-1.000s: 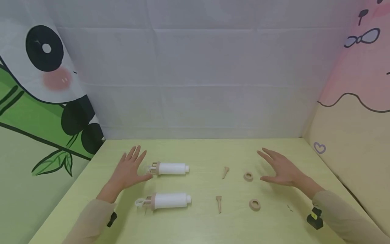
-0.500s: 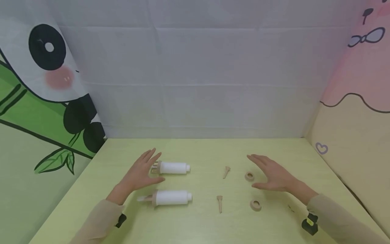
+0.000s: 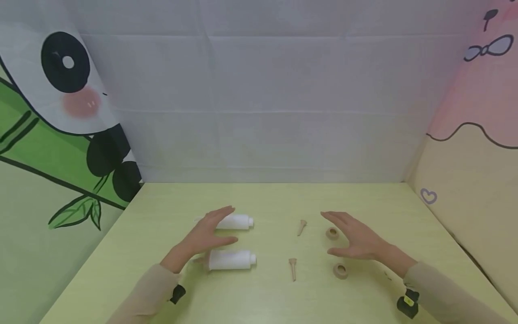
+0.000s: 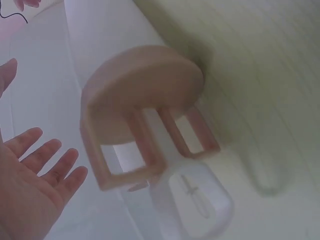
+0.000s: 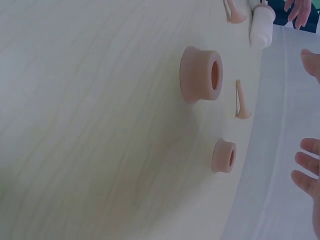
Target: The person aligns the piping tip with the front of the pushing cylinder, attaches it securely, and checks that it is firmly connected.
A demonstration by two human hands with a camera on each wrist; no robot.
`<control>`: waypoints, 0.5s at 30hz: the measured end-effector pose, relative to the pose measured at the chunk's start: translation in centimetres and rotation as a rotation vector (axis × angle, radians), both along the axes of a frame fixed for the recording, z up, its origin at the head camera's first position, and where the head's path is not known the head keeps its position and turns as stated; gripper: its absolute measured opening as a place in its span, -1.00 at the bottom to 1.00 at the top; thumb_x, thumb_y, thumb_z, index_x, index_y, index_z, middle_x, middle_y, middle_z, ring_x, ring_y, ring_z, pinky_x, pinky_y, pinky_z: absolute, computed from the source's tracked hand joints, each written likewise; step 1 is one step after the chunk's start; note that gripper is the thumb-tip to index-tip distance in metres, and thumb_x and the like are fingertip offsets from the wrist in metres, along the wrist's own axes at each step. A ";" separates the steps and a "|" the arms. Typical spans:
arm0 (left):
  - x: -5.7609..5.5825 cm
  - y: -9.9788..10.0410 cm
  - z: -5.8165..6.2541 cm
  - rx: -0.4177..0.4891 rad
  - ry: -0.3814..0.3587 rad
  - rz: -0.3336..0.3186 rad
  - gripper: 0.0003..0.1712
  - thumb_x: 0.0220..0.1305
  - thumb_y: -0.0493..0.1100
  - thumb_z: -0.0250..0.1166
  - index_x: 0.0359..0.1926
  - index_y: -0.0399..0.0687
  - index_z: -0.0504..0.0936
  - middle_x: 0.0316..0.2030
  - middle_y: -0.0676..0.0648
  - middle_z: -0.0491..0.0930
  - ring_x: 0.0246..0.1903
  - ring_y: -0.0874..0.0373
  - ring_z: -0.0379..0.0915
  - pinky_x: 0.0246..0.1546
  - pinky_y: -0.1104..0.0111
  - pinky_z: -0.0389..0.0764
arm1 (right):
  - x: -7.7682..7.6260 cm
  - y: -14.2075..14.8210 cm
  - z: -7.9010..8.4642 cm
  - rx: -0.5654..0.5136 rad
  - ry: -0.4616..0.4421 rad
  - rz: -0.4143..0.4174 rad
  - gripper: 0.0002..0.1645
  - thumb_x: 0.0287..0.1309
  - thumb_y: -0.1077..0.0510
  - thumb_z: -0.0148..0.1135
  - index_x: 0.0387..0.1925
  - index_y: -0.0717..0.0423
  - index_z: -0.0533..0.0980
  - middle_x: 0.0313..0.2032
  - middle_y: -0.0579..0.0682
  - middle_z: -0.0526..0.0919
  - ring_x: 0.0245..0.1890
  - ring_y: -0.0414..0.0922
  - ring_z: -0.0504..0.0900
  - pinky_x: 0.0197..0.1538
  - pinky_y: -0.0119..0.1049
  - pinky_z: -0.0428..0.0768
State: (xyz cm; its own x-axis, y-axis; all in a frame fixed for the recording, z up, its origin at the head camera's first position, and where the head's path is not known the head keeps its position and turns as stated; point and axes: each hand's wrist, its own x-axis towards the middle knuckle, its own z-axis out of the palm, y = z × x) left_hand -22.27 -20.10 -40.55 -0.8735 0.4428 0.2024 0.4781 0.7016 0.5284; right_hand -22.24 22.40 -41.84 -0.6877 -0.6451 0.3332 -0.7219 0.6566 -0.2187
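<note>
My left hand (image 3: 205, 235) hovers with fingers spread over the left ends of two white cylinders. The far cylinder (image 3: 238, 222) is partly hidden behind the hand; the near cylinder (image 3: 230, 260) lies just in front of it. In the left wrist view, one cylinder shows a beige end cap (image 4: 142, 92) with two open loops and a white pull handle (image 4: 220, 200). My right hand (image 3: 358, 236), fingers straight and thumb apart, is above two beige flanged rings: the far ring (image 3: 332, 233) and the near ring (image 3: 340, 271). Neither hand holds anything.
Between the hands lie two small beige funnel-shaped pieces, a far one (image 3: 302, 227) and a near one (image 3: 293, 268). All rest on a pale yellow table (image 3: 267, 297). A grey-white cloth wall (image 3: 267, 112) stands behind, with printed panels at both sides.
Both hands have moved inward toward each other and slightly nearer the person. The left hand now covers the far cylinder's left end. The objects stay in place as the head view shifts slightly.
</note>
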 end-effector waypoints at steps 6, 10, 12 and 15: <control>0.2 1.8 -0.2 0.096 -0.061 -0.048 -0.17 0.00 0.15 0.34 0.25 -0.10 0.31 0.22 -0.08 0.32 0.22 -0.06 0.19 0.20 -0.05 0.19 | 0.6 -0.3 -0.4 -0.045 -0.060 -0.036 0.01 -0.08 -0.29 0.27 0.33 -0.04 0.11 0.23 0.09 0.26 0.18 0.06 0.30 0.02 0.08 0.45; 0.4 3.2 -0.5 0.153 -0.098 -0.094 -0.18 0.02 0.10 0.35 0.26 -0.12 0.30 0.21 -0.10 0.33 0.16 -0.06 0.26 0.12 0.02 0.33 | 0.9 -0.4 -1.0 -0.083 -0.120 -0.064 -0.02 -0.09 -0.25 0.30 0.32 -0.07 0.13 0.22 0.06 0.27 0.18 0.05 0.30 0.04 0.08 0.43; 0.6 3.9 -0.7 0.180 -0.105 -0.127 -0.18 0.04 0.05 0.35 0.27 -0.15 0.27 0.21 -0.14 0.32 0.14 -0.08 0.28 0.10 0.02 0.35 | 1.1 -0.3 -1.4 -0.109 -0.151 -0.074 -0.03 -0.11 -0.20 0.34 0.31 -0.06 0.15 0.22 0.05 0.29 0.17 0.04 0.30 0.05 0.08 0.42; 0.8 5.1 -1.0 0.212 -0.114 -0.161 -0.19 0.05 -0.01 0.35 0.28 -0.17 0.25 0.21 -0.17 0.31 0.11 -0.10 0.32 0.07 0.02 0.38 | 1.3 -0.3 -1.9 -0.149 -0.194 -0.088 -0.04 -0.13 -0.19 0.36 0.30 -0.06 0.17 0.20 0.02 0.31 0.16 0.03 0.32 0.05 0.09 0.41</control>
